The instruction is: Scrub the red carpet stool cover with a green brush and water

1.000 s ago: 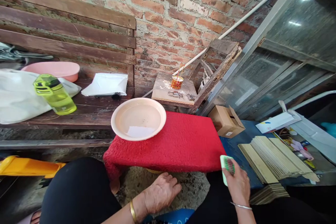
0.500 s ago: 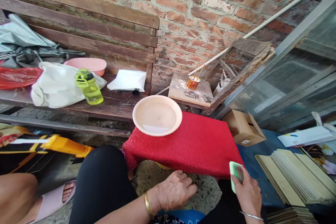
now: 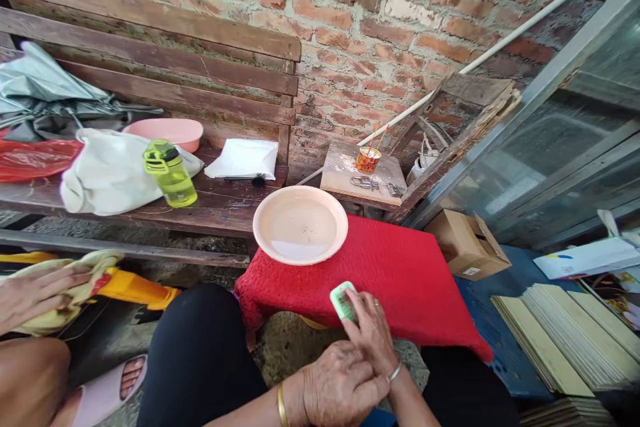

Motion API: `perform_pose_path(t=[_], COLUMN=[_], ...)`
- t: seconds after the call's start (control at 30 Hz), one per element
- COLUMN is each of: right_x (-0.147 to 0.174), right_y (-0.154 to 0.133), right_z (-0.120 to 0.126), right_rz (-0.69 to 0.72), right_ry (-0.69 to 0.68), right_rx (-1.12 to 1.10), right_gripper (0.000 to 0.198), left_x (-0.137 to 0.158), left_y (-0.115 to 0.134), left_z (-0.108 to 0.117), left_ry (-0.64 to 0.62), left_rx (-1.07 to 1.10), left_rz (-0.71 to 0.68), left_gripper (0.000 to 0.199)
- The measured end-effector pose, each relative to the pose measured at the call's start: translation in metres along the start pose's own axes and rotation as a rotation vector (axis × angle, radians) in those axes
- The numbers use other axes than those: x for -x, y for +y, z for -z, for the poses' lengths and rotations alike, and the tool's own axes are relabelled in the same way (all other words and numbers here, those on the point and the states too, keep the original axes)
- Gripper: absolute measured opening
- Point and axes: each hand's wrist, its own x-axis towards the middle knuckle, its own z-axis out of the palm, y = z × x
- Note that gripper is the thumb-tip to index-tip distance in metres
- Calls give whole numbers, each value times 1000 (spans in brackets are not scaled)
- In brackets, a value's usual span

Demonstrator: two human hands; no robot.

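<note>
My right hand (image 3: 371, 327) is closed round a small light-green scrubbing brush (image 3: 343, 300). The brush is over the front edge of the red-covered bench (image 3: 400, 280), tilted, its dark bristle side partly hidden by my fingers. My left hand (image 3: 340, 380), with a gold bangle at its wrist, is curled into a loose fist. It lies against or just in front of my right wrist; whether they touch I cannot tell. Behind the brush, a pale basin (image 3: 260, 227) of water with dark specks sits at the bench's left end.
At the left, another person's hand (image 3: 35, 297) rests on a yellowish cloth (image 3: 95, 267). A wooden bench (image 3: 225, 200) bears a green bottle (image 3: 173, 177), a white bag and a pink tub. On the right are a cardboard box (image 3: 467, 247) and stacked pale boards (image 3: 565, 327).
My right hand has moved left with the brush, from the bench's right end to near its middle front. My left hand has shifted slightly down and right. Another person's hand and cloth have appeared at left.
</note>
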Motion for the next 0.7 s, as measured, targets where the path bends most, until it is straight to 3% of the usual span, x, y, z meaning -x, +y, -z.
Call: perform_pose_path(t=[0.2,0.27,0.33,0.43,0.53,0.63,0.7], right_x=[42,55,55,30,-6,-30,-38], right_y=[129,156,159,116,38,-32,-52], right_z=[78,99,106,85,39,-3,-18], right_rz=[-434,-621,-690,-448,-136,71,133], right_ry=[168,216,247,205,42,-115,-169], right_rx=[232,409,498,257,-73,-131,-102], right_gripper=[55,59,62,58,49,51,55], left_x=[-2,-1,0,0,-1,-1,-2], left_y=[0,0,0,1,1,-2,-5], left_z=[8,7,6,5,3,-1,-3], left_ry=[-22,-48,-50,-19,92,248,303], left_rx=[-7,-14,-21,-41,-85,-114,-126], left_rz=[25,35,37,25,-15,-76,-89], left_gripper=[15,15,15,15,9,3,6])
